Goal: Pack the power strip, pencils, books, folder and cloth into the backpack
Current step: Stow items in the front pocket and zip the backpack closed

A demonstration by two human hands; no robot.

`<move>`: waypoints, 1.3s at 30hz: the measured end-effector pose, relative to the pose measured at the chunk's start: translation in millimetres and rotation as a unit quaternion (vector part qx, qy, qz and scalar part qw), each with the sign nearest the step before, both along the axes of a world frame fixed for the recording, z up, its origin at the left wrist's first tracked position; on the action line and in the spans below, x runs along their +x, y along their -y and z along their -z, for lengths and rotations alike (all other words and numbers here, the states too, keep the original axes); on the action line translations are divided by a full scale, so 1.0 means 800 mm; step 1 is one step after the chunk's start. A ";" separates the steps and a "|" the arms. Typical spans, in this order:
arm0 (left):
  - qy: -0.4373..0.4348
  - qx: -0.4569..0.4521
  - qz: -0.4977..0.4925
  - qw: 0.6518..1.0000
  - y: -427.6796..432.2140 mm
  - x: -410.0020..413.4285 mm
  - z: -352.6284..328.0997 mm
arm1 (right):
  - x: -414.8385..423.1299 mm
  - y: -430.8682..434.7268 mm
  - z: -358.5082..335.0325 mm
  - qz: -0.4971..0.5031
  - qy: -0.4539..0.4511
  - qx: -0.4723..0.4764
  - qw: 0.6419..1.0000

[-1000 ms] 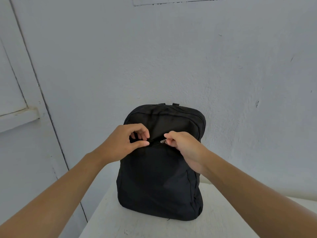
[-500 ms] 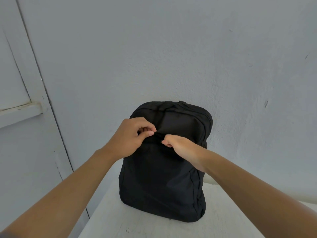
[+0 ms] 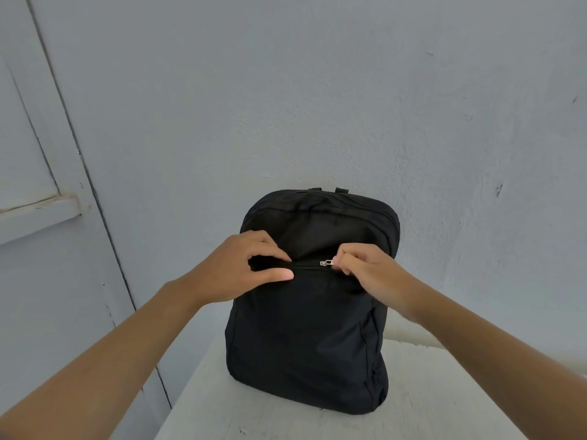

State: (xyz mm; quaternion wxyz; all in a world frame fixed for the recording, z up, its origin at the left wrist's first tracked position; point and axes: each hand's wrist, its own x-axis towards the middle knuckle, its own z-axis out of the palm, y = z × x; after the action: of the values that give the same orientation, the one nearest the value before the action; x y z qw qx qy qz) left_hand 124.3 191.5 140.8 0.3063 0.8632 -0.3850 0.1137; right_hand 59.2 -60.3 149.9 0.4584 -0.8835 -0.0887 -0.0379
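Observation:
A black backpack [image 3: 305,338] stands upright on a white table, its back near the wall. A horizontal front-pocket zipper runs across its upper front. My left hand [image 3: 244,268] pinches the fabric at the zipper's left end between thumb and fingers. My right hand [image 3: 365,268] pinches the small metal zipper pull [image 3: 326,262] near the middle of the zipper line. The power strip, pencils, books, folder and cloth are not in view.
The white table [image 3: 428,404] carries the backpack, with its left edge running down toward the bottom of the frame. A pale blue wall [image 3: 349,106] rises right behind the bag. A door or window frame [image 3: 47,211] stands at the left.
My right hand has drawn the zipper pull to the right, away from my left hand, and the pull shows again. The left hand keeps its grip on the fabric.

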 end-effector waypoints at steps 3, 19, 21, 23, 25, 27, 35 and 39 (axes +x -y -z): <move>0.076 0.005 -0.016 0.997 0.018 0.003 0.010 | -0.007 0.019 0.011 0.035 0.143 -0.119 0.982; 0.151 -0.139 -0.088 0.975 0.048 0.002 0.042 | -0.032 0.082 0.075 0.243 -0.043 0.192 0.950; 0.192 -0.227 -0.162 0.941 0.040 -0.004 0.045 | -0.029 0.071 0.072 0.246 -0.033 0.216 0.944; 0.124 -0.334 -0.248 0.901 0.030 -0.007 0.045 | -0.024 0.059 0.069 0.243 -0.021 0.212 0.947; -0.052 -0.373 -0.263 0.888 0.026 -0.001 0.052 | -0.018 0.048 0.067 0.217 0.005 0.215 0.952; -0.196 -0.359 -0.211 0.888 0.024 0.008 0.067 | -0.009 0.037 0.068 0.187 0.011 0.236 0.954; -0.325 -0.397 -0.154 0.845 0.104 0.003 0.078 | 0.014 0.050 0.075 0.185 0.030 0.372 0.909; -0.366 -0.421 -0.115 0.822 0.146 -0.018 0.092 | 0.019 0.089 0.065 0.207 0.079 0.342 0.913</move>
State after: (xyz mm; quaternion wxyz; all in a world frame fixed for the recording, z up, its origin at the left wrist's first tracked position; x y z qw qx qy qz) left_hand 109.5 74.7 66.8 0.7428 0.6666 -0.0568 -0.0249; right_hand 74.2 -131.7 98.3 0.7061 -0.6652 0.0782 -0.2297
